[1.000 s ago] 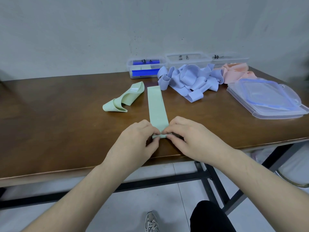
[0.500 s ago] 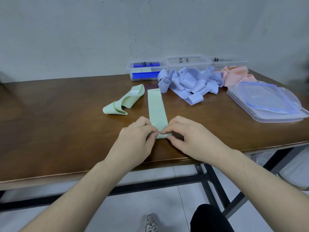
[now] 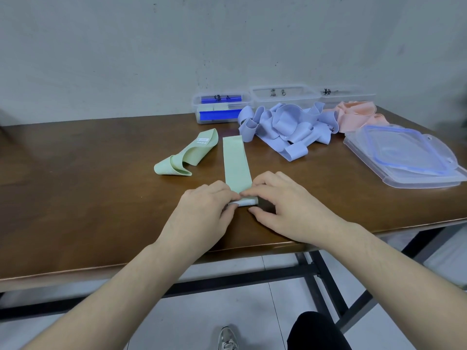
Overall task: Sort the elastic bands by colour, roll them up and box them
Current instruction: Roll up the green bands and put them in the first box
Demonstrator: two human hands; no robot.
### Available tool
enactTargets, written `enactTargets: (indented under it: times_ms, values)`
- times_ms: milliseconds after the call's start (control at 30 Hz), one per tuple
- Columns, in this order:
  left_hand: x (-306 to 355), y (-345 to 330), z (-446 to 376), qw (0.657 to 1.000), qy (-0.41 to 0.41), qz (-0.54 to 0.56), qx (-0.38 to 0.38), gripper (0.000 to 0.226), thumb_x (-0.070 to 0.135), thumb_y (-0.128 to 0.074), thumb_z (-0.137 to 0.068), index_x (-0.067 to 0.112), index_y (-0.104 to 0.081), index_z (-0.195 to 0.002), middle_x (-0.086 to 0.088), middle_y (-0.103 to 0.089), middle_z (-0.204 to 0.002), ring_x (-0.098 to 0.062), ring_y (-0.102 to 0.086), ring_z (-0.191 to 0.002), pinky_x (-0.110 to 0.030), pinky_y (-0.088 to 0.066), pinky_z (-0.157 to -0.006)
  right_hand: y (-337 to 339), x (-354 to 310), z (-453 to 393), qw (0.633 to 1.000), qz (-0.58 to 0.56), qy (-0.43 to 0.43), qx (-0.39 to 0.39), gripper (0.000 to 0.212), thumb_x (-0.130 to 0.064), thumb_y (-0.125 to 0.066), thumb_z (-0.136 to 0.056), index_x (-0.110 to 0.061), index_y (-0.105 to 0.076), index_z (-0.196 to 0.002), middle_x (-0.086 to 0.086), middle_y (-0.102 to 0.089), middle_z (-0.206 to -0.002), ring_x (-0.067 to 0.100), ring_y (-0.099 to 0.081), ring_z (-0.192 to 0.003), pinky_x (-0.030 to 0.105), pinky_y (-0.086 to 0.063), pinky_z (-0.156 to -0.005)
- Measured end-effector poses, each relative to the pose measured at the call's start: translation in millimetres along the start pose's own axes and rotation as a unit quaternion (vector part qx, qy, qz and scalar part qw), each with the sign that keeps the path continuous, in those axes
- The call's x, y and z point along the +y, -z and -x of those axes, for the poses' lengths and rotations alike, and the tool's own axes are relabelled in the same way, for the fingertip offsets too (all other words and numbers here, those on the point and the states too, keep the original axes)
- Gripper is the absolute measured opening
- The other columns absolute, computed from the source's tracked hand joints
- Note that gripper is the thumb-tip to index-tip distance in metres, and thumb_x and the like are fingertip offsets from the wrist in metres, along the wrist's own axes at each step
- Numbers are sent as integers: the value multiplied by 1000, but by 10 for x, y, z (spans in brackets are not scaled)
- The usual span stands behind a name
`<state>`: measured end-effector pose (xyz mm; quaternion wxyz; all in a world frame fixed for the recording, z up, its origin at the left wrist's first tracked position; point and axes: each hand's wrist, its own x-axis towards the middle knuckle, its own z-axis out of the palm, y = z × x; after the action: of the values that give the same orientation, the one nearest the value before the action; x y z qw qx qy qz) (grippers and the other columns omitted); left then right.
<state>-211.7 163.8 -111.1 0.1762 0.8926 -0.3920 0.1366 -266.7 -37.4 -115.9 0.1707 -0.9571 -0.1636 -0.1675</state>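
A flat green elastic band lies lengthwise on the brown table, its near end rolled into a small roll. My left hand and my right hand pinch that roll from either side, fingertips curled on it. A second green band lies loosely folded to the left. A heap of lilac bands and some pink bands lie behind. Three clear boxes stand at the wall: a green-labelled box, a middle box and a right box.
Clear box lids with blue seals are stacked at the right of the table. The table's front edge runs just below my wrists. A grey wall stands right behind the boxes. Black table legs, a shoe and a dark trouser leg show below.
The roll at the band's near end has grown a little and moved away from me, leaving a shorter flat stretch. Both hands have stayed on it.
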Motion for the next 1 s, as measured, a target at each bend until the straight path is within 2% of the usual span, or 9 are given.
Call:
enactTargets:
  times_ms: [133,267,467,567,633,733,833,900,1000]
  values:
    - [15,-15,-29,1000,24,12,-9,31,33,-47,-102,28,-63,-129,12,-52,-120,-8,-53,-99,-26,-50,-88,-31,40,-38,999,-19,-18,20,20,-27,-63,-97,-30,-67,-117,-16,-58,-105,3,-40,-89,24,-42,-82]
    - [-22,-12,-61,999,23,16,-30,33,34,-54,-100,28,-62,-131,12,-49,-116,-7,-49,-90,-20,-45,-81,-47,76,-76,1000,7,-4,25,23,-28,-62,-98,-26,-70,-120,-12,-57,-105,5,-37,-89,24,-40,-85]
    - [-42,27,-147,997,18,-23,-75,36,39,-47,-102,29,-58,-134,6,-46,-124,-12,-50,-99,-37,-48,-90,-48,63,-109,1000,5,-8,4,29,-30,-60,-99,-27,-67,-128,-8,-56,-109,10,-37,-92,25,-38,-89]
    - [-54,7,-167,996,15,-29,-80,33,34,-44,-104,27,-60,-132,5,-47,-116,-14,-51,-96,-38,-48,-87,-39,68,-122,1000,1,-11,-8,30,-30,-56,-101,-27,-66,-129,-7,-56,-109,10,-37,-92,25,-38,-89]
    - [-46,1,-149,998,14,3,-58,30,30,-47,-103,28,-62,-130,6,-50,-110,-11,-50,-91,-31,-47,-83,-43,68,-141,1000,2,-15,-14,30,-29,-53,-103,-27,-65,-131,-7,-56,-109,8,-37,-92,24,-36,-89]
    - [-8,28,-111,998,37,39,-24,31,29,-55,-100,26,-59,-130,12,-52,-104,-5,-44,-84,-13,-35,-76,-45,54,-142,1000,7,-18,-12,30,-28,-53,-103,-27,-63,-132,-8,-56,-109,5,-37,-93,18,-29,-84]
    - [38,63,-42,998,44,40,-33,27,31,-54,-100,26,-61,-126,16,-47,-98,-4,-43,-84,-9,-33,-69,-20,17,-50,1000,-14,-19,5,22,-30,-57,-101,-26,-65,-121,-14,-56,-105,3,-39,-91,20,-33,-84]
    - [79,95,43,998,33,34,-37,28,34,-51,-101,28,-60,-127,17,-48,-100,-3,-44,-88,-12,-37,-76,2,-31,51,1000,-17,-10,9,20,-31,-58,-101,-25,-66,-118,-18,-53,-101,3,-40,-89,19,-36,-83]
    - [139,143,190,999,17,-1,-49,31,42,-44,-102,36,-56,-130,17,-54,-112,-3,-44,-96,-24,-39,-90,46,-106,206,1000,-20,-1,4,21,-32,-57,-101,-26,-67,-119,-17,-55,-100,3,-39,-89,14,-36,-83]
